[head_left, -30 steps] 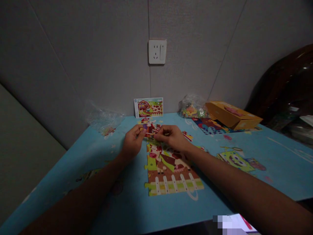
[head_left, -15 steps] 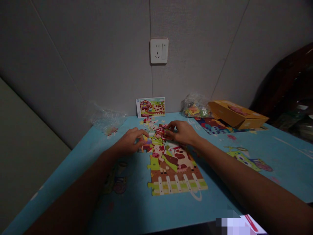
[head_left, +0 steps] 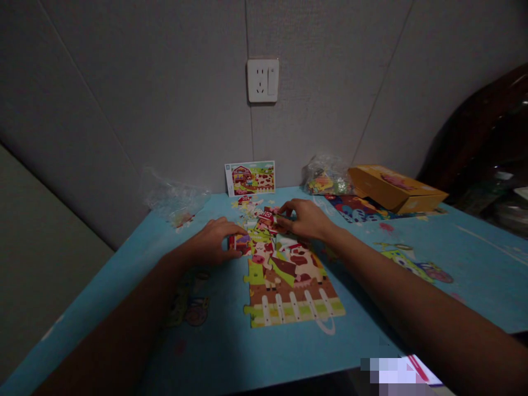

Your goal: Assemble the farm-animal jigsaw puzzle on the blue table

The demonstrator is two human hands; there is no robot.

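Partly joined jigsaw pieces (head_left: 289, 280) lie in front of me, showing cows and a white fence. On their left, my left hand (head_left: 212, 242) has its thumb and index finger at the edges of a red and purple puzzle piece (head_left: 240, 243) lying on the table. Just behind the joined part, my right hand (head_left: 304, 220) pinches a puzzle piece with a red barn (head_left: 267, 214), its right side covered by the fingertips. More loose puzzle pieces (head_left: 246, 202) lie beyond the hands.
A picture card (head_left: 252, 180) of the farm scene leans on the wall. At the left is a crumpled clear bag (head_left: 177, 198). A bag of puzzle pieces (head_left: 328, 179) and an orange box (head_left: 398, 187) stand at the back right on a blue patterned table (head_left: 231, 352).
My left thumb and index finger have spread, and more of the red and purple piece shows between them. My right hand stays on the barn piece. The view has shifted slightly.
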